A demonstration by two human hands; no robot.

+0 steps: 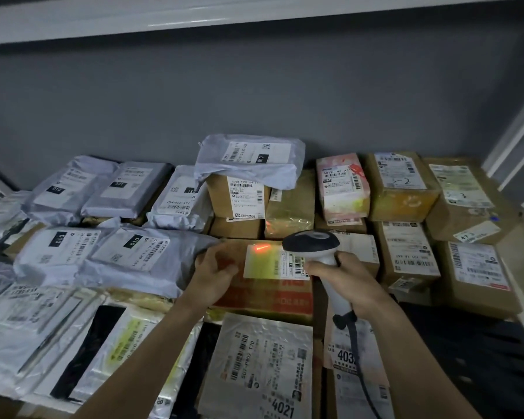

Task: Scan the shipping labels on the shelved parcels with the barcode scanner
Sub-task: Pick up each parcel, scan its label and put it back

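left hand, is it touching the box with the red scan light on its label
Touching. The head view shows the left hand resting on the cardboard box, its fingers overlapping the top beside the label, with no gap visible.

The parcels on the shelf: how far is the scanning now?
Done: nothing shows which labels are already scanned. In hand: the right hand aims the barcode scanner, its red light on the label of the box the left hand steadies. Left: unclear; many labelled parcels surround it.
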